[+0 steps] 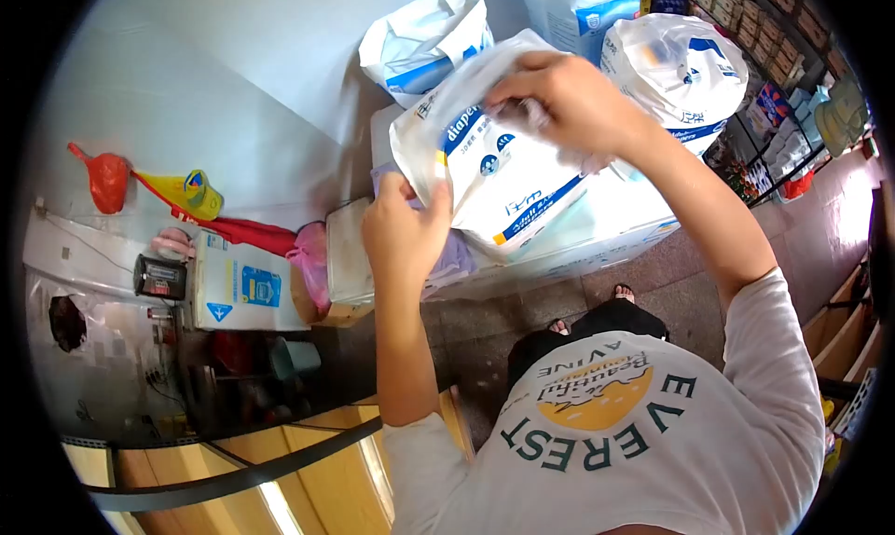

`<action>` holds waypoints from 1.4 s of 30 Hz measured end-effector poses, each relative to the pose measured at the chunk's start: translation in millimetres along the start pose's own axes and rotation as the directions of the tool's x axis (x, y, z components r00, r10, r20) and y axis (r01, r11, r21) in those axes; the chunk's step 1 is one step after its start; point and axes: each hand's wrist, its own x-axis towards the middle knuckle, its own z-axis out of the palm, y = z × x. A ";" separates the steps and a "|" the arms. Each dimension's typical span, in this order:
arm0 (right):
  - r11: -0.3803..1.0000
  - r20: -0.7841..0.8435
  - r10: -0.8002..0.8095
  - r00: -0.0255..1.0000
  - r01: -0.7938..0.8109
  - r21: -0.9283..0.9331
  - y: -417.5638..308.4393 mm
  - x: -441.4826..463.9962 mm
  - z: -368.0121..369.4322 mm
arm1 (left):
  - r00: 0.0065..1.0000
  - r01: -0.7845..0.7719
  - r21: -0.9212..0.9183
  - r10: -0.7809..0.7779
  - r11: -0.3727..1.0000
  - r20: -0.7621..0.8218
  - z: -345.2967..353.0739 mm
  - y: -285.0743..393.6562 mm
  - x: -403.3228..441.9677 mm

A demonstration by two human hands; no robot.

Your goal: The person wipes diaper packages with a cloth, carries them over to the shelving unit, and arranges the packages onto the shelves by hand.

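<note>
Head view: diaper bag (522, 195) on white box (615, 251). Left hand (408, 227) — thumb and fingers pinching its edge. Right hand (578, 102) — blurred, fingers bunched on loose plastic. Judged light, soft, slippery; grip by gathered rim.

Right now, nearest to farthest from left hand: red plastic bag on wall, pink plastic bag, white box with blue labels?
From left hand:
1. Pink plastic bag, left
2. White box with blue labels, farther left
3. Red plastic bag, far left, on wall
</note>
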 end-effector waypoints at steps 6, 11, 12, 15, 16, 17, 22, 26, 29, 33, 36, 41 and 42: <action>0.971 0.045 -0.231 0.972 0.227 0.069 -65.3 12.1 61.3 | 0.973 -0.069 -0.369 -0.020 0.927 -0.230 33.5 -38.3 0.7; 0.979 0.336 -0.108 0.936 0.159 -0.129 -62.7 5.0 70.1 | 0.959 0.178 -0.658 -0.278 0.732 -0.050 38.5 -38.8 -14.5; 0.982 0.385 -0.164 0.908 0.189 -0.028 -60.3 5.2 64.3 | 0.956 0.182 -0.652 -0.288 0.736 -0.059 38.9 -37.0 -15.3; 0.957 0.423 -0.279 0.862 0.216 0.191 -41.9 -0.5 52.6 | 0.970 0.050 -0.595 -0.182 0.802 -0.164 50.1 -38.2 -19.5; 0.956 0.379 -0.286 0.880 0.237 0.171 -40.5 -5.4 46.2 | 0.972 0.065 -0.585 -0.184 0.808 -0.145 47.7 -33.5 -22.7; 0.954 0.333 -0.295 0.895 0.260 0.148 -38.1 -9.6 39.1 | 0.974 0.078 -0.576 -0.185 0.814 -0.129 45.2 -28.8 -24.4; 0.954 0.155 -0.261 0.953 0.279 -0.109 6.3 -41.4 11.5 | 0.976 0.105 -0.612 -0.199 0.784 -0.086 40.9 -27.6 -25.0; 0.982 0.013 -0.187 0.982 0.187 -0.018 30.6 -72.4 -16.4 | 0.976 0.034 -0.545 -0.144 0.838 -0.162 49.2 -36.8 -20.7; 0.919 -0.140 0.273 0.952 -0.215 0.331 54.9 -94.7 -39.3 | 0.961 0.040 -0.556 -0.184 0.830 -0.206 42.4 -35.8 -17.4; 0.977 -0.422 0.160 0.892 -0.081 0.198 -10.0 -39.9 -52.2 | 0.974 0.033 -0.386 -0.117 0.922 -0.195 33.9 -21.8 -16.0; 0.990 -0.154 -0.130 0.980 0.119 -0.078 -70.0 6.0 -23.8 | 0.967 -0.091 -0.455 -0.031 0.886 -0.255 46.2 -17.1 -16.3; 0.924 0.284 -0.139 0.949 0.228 -0.308 -45.4 -3.5 52.5 | 0.962 -0.070 -0.621 -0.111 0.780 -0.248 73.0 -65.6 -27.2; 0.898 0.253 -0.053 0.966 0.156 -0.410 -34.3 -9.6 43.9 | 0.955 -0.057 -0.632 -0.142 0.773 -0.261 67.4 -52.8 -22.3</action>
